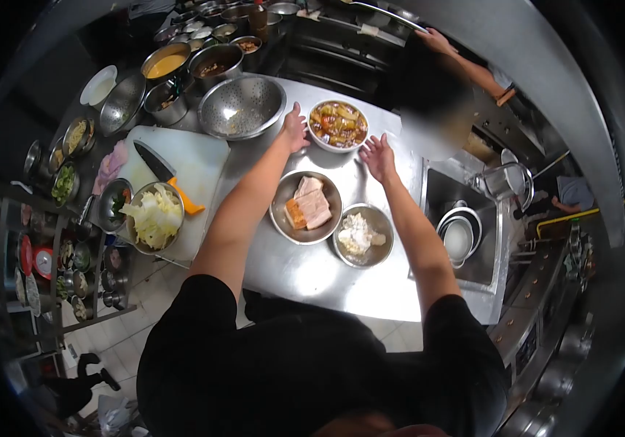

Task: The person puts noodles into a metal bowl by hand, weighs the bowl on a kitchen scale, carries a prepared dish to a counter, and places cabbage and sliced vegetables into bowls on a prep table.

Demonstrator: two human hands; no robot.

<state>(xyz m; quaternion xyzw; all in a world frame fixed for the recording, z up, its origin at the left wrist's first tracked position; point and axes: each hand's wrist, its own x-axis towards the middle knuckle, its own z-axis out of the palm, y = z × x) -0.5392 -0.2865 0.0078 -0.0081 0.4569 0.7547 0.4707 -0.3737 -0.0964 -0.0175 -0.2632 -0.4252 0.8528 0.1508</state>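
A white bowl [336, 148] of glossy brown stew with green and orange pieces stands on the steel counter. On its left side my left hand [296, 129] is open, fingers apart and pointing up. My right hand [379, 157] is at the bowl's lower right, also open with spread fingers. Whether either hand touches the rim I cannot tell. Nearer to me, a metal bowl [277, 217] holds slabs of cooked meat [314, 207]. Beside it, a smaller metal bowl [382, 256] contains white, powder-coated pieces [357, 234].
A colander [242, 107] sits left of my hands. A knife [156, 162] with an orange handle lies on the cutting board [207, 153], near a bowl of cabbage [154, 215]. On the right is a sink [478, 264] with stacked bowls. Across the counter, another person's hand [438, 41] holds a long-handled tool.
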